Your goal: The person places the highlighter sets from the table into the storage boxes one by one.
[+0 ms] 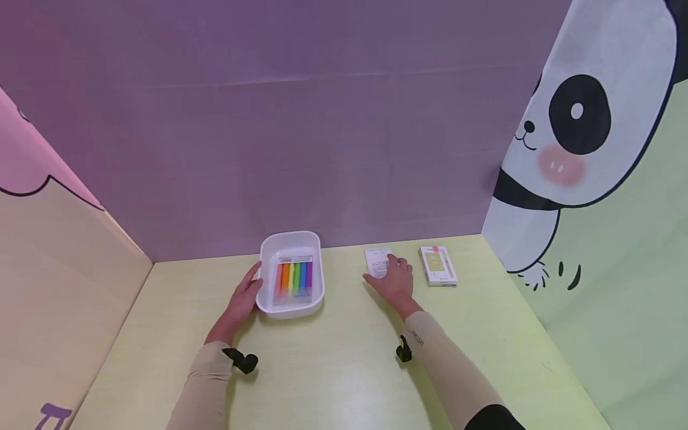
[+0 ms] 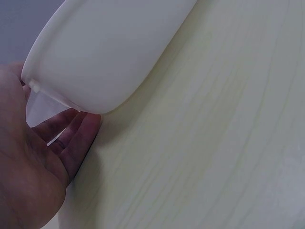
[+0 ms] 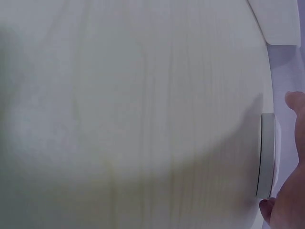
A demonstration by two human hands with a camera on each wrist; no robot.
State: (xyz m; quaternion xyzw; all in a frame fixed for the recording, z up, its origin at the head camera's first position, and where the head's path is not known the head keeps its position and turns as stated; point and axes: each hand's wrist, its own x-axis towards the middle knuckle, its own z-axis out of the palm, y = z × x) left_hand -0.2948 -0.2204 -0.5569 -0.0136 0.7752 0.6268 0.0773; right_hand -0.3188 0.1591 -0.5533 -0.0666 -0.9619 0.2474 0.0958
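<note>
Left hand: The person's left hand [image 1: 243, 300] is gripping the left side of a white tray [image 1: 291, 240]; in the left wrist view, fingers are curling against its lower edge.
White tray: The tray is sitting on the worktop [image 1: 322, 376], left of centre, near the back wall [image 1: 333, 143].
Rainbow pack: Inside the tray, a pack of pen-like sticks [image 1: 293, 278] is lying flat, its colours running from red and orange on the left to blue and purple on the right.
Right hand: The right hand [image 1: 396, 280] is reaching over a small white box [image 1: 375, 261], thumb and fingers spreading to either side; the right wrist view is showing a gap between thumb and box. Whether the fingers are touching it, I cannot tell.
Small white box: It is lying on the worktop to the right of the tray, well apart from it, with small print showing on top.
Second box: A white box with a gold panel [image 1: 436, 265] is lying just to the right of the right hand.
Arms: Beige sleeves [image 1: 206, 382] are covering both forearms, and a black fitting [image 1: 244, 360] is projecting at each wrist.
Surroundings: The back wall is showing purple; a cartoon panda [image 1: 596, 173] is filling much of the right wall.
</note>
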